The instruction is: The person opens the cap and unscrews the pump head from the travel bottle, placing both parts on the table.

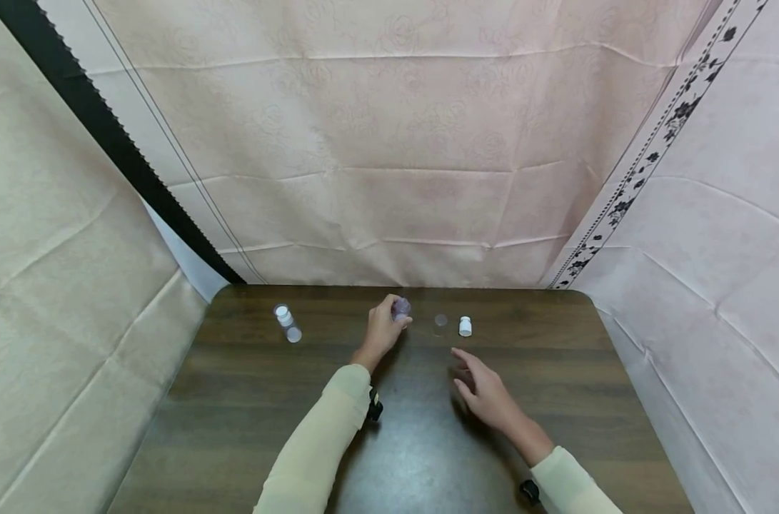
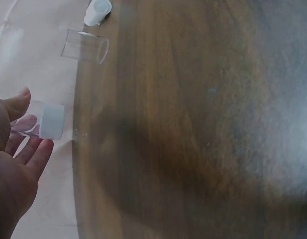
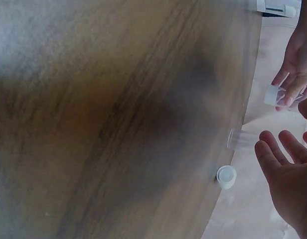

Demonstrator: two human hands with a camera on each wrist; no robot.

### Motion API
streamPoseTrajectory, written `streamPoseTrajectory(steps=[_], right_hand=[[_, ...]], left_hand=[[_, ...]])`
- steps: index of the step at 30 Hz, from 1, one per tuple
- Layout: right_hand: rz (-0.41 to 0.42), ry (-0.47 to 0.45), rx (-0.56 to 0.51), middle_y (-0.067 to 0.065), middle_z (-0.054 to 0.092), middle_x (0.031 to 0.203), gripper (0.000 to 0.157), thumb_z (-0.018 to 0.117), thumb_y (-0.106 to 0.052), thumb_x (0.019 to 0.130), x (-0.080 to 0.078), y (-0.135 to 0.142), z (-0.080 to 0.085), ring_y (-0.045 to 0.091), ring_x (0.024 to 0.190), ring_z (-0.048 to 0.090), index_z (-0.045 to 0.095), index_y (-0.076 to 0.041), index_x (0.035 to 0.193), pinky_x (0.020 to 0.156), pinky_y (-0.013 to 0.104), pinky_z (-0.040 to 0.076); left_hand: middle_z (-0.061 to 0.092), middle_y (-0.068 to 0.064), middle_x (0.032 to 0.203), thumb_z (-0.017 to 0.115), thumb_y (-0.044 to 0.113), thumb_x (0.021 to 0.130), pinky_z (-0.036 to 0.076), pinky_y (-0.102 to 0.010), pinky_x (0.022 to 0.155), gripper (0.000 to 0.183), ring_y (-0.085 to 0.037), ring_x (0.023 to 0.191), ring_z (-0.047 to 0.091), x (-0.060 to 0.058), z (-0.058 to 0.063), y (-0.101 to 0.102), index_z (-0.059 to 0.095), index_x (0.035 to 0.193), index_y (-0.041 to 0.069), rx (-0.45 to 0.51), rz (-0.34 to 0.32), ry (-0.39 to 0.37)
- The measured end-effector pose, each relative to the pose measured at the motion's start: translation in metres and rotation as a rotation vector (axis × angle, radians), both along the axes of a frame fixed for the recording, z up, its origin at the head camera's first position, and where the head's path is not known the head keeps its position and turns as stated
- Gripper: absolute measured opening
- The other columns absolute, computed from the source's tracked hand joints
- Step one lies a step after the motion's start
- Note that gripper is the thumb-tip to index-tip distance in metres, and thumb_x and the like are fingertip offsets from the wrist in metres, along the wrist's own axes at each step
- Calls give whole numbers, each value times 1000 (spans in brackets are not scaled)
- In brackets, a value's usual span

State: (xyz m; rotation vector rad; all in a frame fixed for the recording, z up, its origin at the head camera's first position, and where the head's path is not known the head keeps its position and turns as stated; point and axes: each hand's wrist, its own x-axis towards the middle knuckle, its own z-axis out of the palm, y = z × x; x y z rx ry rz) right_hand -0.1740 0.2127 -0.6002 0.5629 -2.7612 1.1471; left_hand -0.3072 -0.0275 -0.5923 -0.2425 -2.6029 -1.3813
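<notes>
Near the table's far edge, my left hand (image 1: 381,327) grips a small clear container (image 1: 400,308). In the left wrist view that container shows a white end (image 2: 52,121) facing down to the table, with thumb and fingers around its clear part. My right hand (image 1: 487,394) hovers over the table, its fingers loosely extended and holding nothing. Ahead of it stand a clear cup (image 1: 440,321) and, just to the right, a small white bottle (image 1: 465,326). The cup shows see-through walls in the left wrist view.
Far left on the brown wooden table (image 1: 248,400) is another clear container with a white part (image 1: 288,323). Pale cloth (image 1: 395,143) hangs behind the table's far edge and on both sides.
</notes>
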Motion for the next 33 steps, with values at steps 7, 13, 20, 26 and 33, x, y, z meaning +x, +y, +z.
streamPoseTrajectory(steps=[7,13,20,26,33], right_hand=[[12,10,21,12,62,140,59,71,-4,95,4,-3,0,27,115,68,49,-8,150,93,47,58],[8,-50,12,11,61,143,60,71,-5,96,7,-3,-1,30,117,67,48,-10,151,95,48,56],[4,-53,19,12,60,143,60,71,-5,96,8,-3,-2,28,117,67,49,-8,151,96,48,56],[2,-64,22,13,59,144,60,72,-4,96,8,-5,-2,28,118,66,49,-8,151,96,49,56],[4,-60,29,13,57,147,59,71,-5,96,7,-2,-4,30,120,66,48,-5,151,97,50,55]], left_hand=[[74,-18,112,84,3,85,56,-48,91,37,-34,102,70,-5,-9,5,65,117,4,-30,33,-27],[75,-19,109,83,-1,83,57,-47,89,37,-34,100,71,-7,-17,7,66,115,3,-45,51,-53],[74,-18,106,83,0,84,57,-47,88,34,-34,98,71,-7,-20,6,66,114,4,-37,49,-86],[74,-19,110,80,1,87,58,-47,87,35,-34,100,71,-8,-23,7,65,119,5,-39,39,-105],[68,-21,125,78,8,92,57,-48,94,48,-36,113,68,-6,-24,8,57,134,3,-33,12,-200]])
